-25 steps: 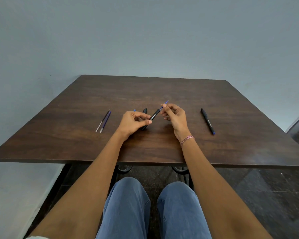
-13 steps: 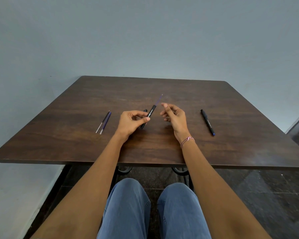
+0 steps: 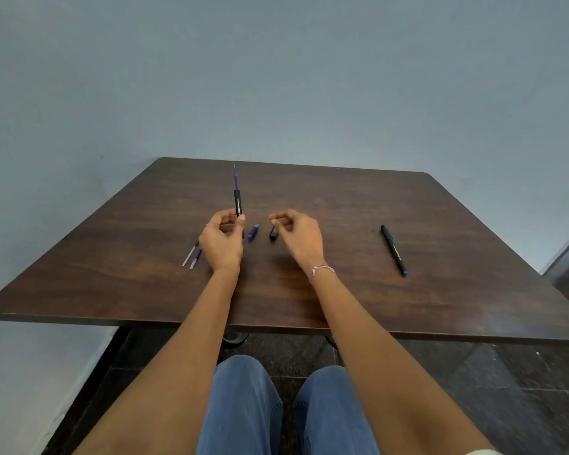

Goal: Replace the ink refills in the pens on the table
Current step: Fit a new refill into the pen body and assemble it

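Grey wall stood behind the brown counter (image 3: 342, 224). I was mid-swap: my left hand (image 3: 222, 244) pinched the black pen (image 3: 239, 208) upright, its blue refill (image 3: 234, 177) sticking out on top. My right hand (image 3: 298, 236) hovered beside it, fingers loosely curled, holding nothing. Next, I judged, it should push that refill down.

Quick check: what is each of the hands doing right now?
Left hand: shut on the pen barrel, refill sticking out.
Right hand: loosely curled, holding nothing visible.
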Motion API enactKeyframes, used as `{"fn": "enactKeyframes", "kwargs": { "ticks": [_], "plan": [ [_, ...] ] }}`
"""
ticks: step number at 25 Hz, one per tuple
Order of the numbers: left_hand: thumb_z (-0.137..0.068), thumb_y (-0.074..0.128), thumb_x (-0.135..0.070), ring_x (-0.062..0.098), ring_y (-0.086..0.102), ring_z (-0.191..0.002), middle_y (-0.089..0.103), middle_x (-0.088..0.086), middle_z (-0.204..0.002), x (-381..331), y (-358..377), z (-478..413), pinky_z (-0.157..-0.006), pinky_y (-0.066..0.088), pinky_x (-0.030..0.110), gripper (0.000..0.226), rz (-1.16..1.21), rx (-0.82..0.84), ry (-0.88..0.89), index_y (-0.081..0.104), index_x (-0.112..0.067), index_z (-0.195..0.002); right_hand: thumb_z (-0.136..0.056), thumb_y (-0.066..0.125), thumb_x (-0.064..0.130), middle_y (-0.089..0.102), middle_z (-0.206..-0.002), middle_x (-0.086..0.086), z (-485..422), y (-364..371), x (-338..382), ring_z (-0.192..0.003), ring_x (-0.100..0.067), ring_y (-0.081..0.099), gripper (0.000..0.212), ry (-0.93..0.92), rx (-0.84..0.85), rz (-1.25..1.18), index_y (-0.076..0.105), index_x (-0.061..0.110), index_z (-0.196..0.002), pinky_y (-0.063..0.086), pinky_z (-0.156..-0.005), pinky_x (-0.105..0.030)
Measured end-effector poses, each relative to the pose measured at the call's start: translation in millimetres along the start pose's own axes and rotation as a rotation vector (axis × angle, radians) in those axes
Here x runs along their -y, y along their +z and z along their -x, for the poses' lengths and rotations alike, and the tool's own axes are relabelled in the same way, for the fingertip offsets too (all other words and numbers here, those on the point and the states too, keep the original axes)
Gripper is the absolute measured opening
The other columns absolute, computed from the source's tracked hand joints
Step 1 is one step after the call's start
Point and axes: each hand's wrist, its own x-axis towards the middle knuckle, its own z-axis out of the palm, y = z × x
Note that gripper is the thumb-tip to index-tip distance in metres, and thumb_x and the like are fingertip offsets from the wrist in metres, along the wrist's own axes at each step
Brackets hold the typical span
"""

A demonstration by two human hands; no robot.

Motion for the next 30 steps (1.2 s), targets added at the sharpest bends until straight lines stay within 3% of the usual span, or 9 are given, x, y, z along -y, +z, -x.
{"fn": "enactKeyframes", "kwargs": {
  "ticks": [2,7,11,15,18,21,23,26,30],
  "plan": [
    [-0.083,0.071,-0.018,0.008,0.062,-0.079,0.067,-0.004,-0.089,0.7,-0.1,0.4,-0.073,0.051,0.022,0.018,-0.014,-0.013,0.003,0.069,-0.014,-0.101,-0.091,0.060,0.026,0.071,-0.088,0.006,-9.1,13.7,17.2,-0.091,-0.011,0.061,0.014,-0.061,0.001,0.233,0.070,0.029,-0.100,0.050,-0.072,-0.029],
    [-0.082,0.072,-0.016,-0.003,0.058,-0.071,0.066,-0.006,-0.085,1.7,-0.3,-0.6,-0.066,0.047,0.011,0.016,-0.002,-0.015,0.029,0.069,-0.014,-0.098,-0.095,0.052,0.035,0.070,-0.103,-0.002,-23.3,36.3,25.6,-0.111,-0.023,0.050,0.024,-0.209,0.120,0.745,0.069,0.023,-0.106,0.039,-0.085,-0.037],
    [-0.081,0.073,-0.014,-0.005,0.059,-0.067,0.063,-0.013,-0.077,2.6,0.5,0.2,-0.060,0.044,0.003,0.013,0.046,-0.005,0.039,0.069,-0.015,-0.094,-0.095,0.048,0.041,0.070,-0.100,-0.001,-27.7,42.4,25.6,-0.111,-0.023,0.049,0.030,-0.230,0.154,0.853,0.070,0.021,-0.100,0.035,-0.084,-0.037],
    [-0.081,0.072,-0.013,0.000,0.061,-0.070,0.066,-0.008,-0.080,4.0,1.6,-1.1,-0.062,0.047,0.006,0.013,0.069,0.002,0.019,0.069,-0.016,-0.094,-0.094,0.045,0.020,0.069,-0.102,-0.006,-29.8,51.9,33.9,-0.111,-0.026,0.049,0.021,-0.264,0.183,0.858,0.065,0.013,-0.094,0.037,-0.082,-0.036],
    [-0.082,0.072,-0.013,0.004,0.063,-0.073,0.068,-0.004,-0.084,5.8,1.0,-2.9,-0.063,0.050,0.009,0.014,0.084,-0.009,-0.014,0.069,-0.014,-0.096,-0.093,0.045,0.012,0.068,-0.104,-0.007,-25.8,57.9,37.2,-0.112,-0.027,0.050,0.019,-0.252,0.191,0.829,0.064,0.012,-0.096,0.039,-0.082,-0.035],
    [-0.081,0.073,-0.012,-0.005,0.062,-0.068,0.066,-0.011,-0.078,6.4,1.3,-2.6,-0.061,0.048,0.005,0.015,0.091,0.016,-0.023,0.069,-0.014,-0.096,-0.092,0.049,0.014,0.068,-0.101,-0.009,-25.9,54.9,37.5,-0.110,-0.028,0.051,0.017,-0.200,0.172,0.743,0.066,0.011,-0.095,0.040,-0.081,-0.035],
    [-0.081,0.074,-0.012,-0.008,0.062,-0.067,0.066,-0.014,-0.077,6.6,1.5,-1.5,-0.062,0.049,0.007,0.016,0.106,0.063,-0.030,0.069,-0.014,-0.096,-0.089,0.056,0.020,0.070,-0.096,-0.008,-26.2,47.6,34.1,-0.106,-0.027,0.053,0.018,-0.130,0.109,0.598,0.071,0.013,-0.096,0.043,-0.080,-0.036],
    [-0.079,0.075,-0.013,0.002,0.066,-0.074,0.070,-0.007,-0.080,7.0,4.5,-0.4,-0.068,0.053,0.014,0.019,0.095,0.202,-0.042,0.071,-0.013,-0.098,-0.083,0.067,0.024,0.074,-0.092,-0.003,-25.4,29.5,22.7,-0.100,-0.021,0.061,0.017,0.031,-0.024,0.279,0.076,0.019,-0.096,0.050,-0.079,-0.032],
    [-0.077,0.078,-0.016,-0.001,0.066,-0.070,0.071,-0.006,-0.078,6.2,5.8,0.4,-0.064,0.053,0.014,0.017,0.066,0.336,-0.050,0.073,-0.017,-0.094,-0.079,0.074,0.029,0.072,-0.076,0.005,-24.1,5.4,5.8,-0.077,-0.009,0.067,0.012,0.171,-0.148,0.023,0.077,0.020,-0.086,0.053,-0.079,-0.027]
  ]
}}
